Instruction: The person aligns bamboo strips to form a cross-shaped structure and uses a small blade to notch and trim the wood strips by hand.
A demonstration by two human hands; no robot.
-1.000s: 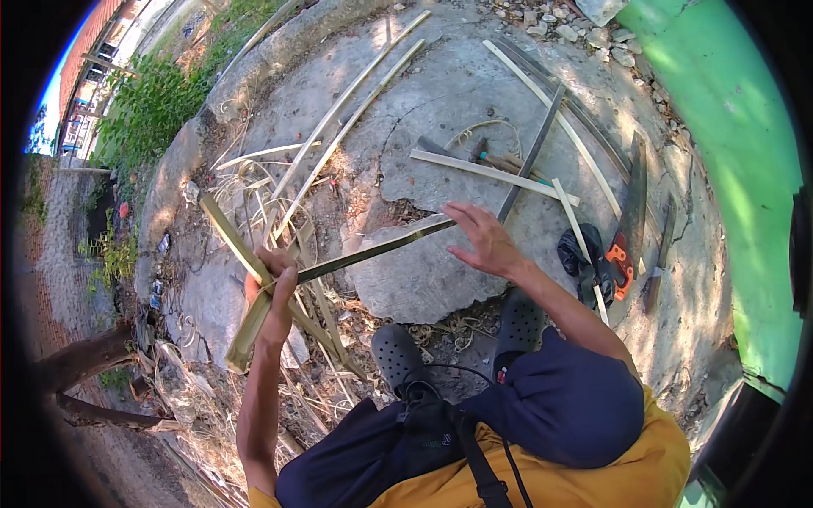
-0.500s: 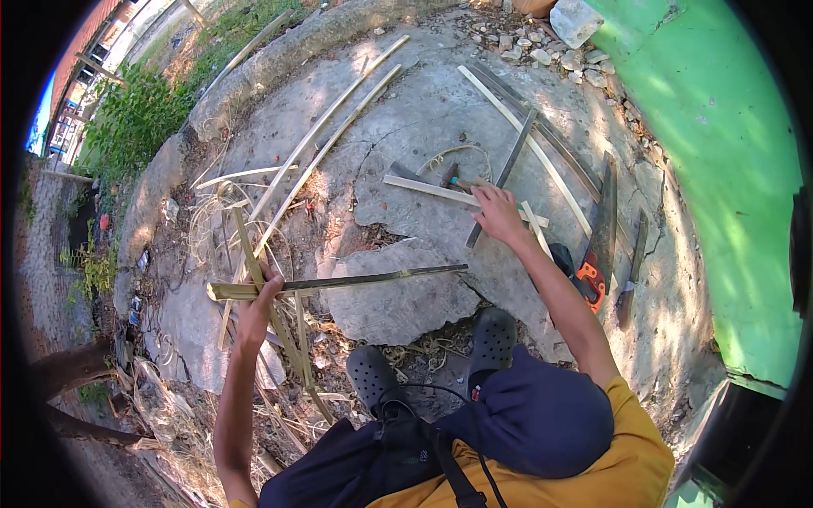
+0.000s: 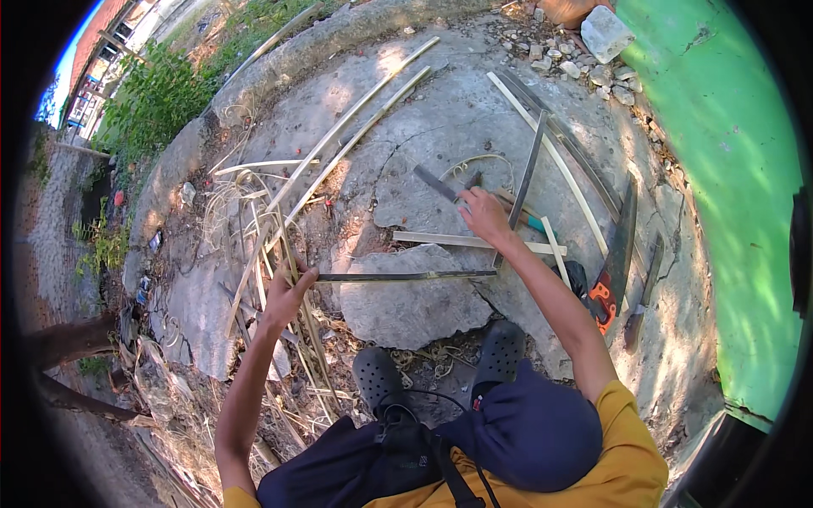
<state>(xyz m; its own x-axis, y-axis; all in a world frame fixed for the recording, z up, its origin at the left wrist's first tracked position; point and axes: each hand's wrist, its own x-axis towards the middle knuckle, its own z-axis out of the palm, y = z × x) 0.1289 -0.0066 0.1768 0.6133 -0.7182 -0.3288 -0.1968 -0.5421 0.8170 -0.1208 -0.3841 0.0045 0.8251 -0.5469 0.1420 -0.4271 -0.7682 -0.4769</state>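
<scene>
My left hand (image 3: pixel 286 295) is closed round one end of a dark bamboo strip (image 3: pixel 398 277), which points right across a broken concrete slab. Thin split strips (image 3: pixel 309 339) stand and lie around that hand. Farther right, my right hand (image 3: pixel 486 213) reaches down with bent fingers onto a tool with a flat dark blade (image 3: pixel 435 181) and a teal handle (image 3: pixel 535 223); the hand covers its middle. Beside it lies what looks like a hammer (image 3: pixel 475 179), partly hidden. A pale squared strip (image 3: pixel 466 241) rests nearer to me.
A saw with an orange handle (image 3: pixel 602 303) and a knife (image 3: pixel 647 292) lie at right. Long pale strips (image 3: pixel 356 135) stretch away across cracked concrete. A green wall (image 3: pixel 720 169) borders the right side; rubble (image 3: pixel 584 72) sits far right. My clogs (image 3: pixel 377 377) are at the near edge.
The pale squared strip now lies nearer to me, and my right hand is on the bladed tool. My left hand's dark strip has turned, its thick pale end no longer showing. The view has shifted slightly.
</scene>
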